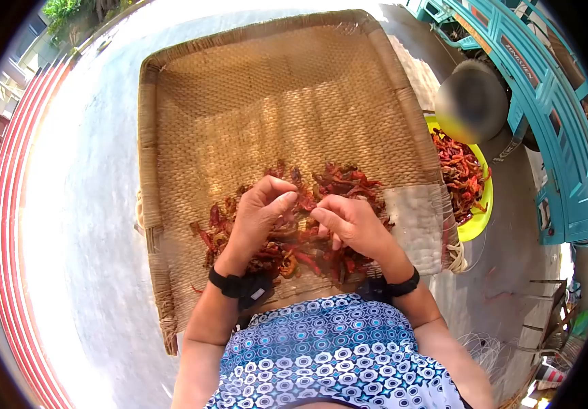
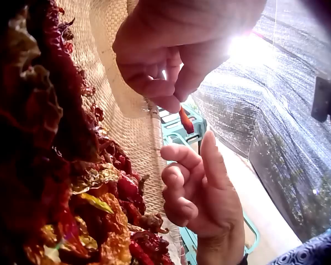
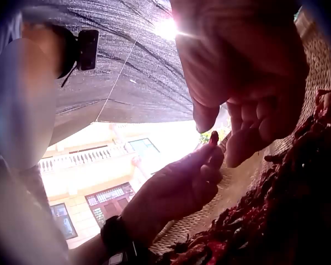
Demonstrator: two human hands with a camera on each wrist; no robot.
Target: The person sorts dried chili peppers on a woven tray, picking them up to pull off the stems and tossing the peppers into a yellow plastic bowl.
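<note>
My left hand (image 1: 256,218) pinches a small dried chili pepper (image 2: 186,121) between thumb and fingertips, its dark red tip sticking out. Facing it, my right hand (image 1: 357,228) has loosely curled fingers and a thumb held apart, with nothing between them in the left wrist view. The chili's tip is right by the right hand's fingertips (image 3: 236,157) in the right wrist view. Both hands are above a heap of wrinkled dried red and orange chili peppers (image 1: 307,259) at the near end of a woven tray (image 1: 273,129).
A yellow basin (image 1: 483,204) of red chilies stands right of the tray, partly behind a round, blurred dark object (image 1: 471,102). Farther right is a teal vehicle frame (image 1: 553,116). The tray has a raised rim (image 1: 147,143), and a pale patch (image 1: 413,228) covers its right near side.
</note>
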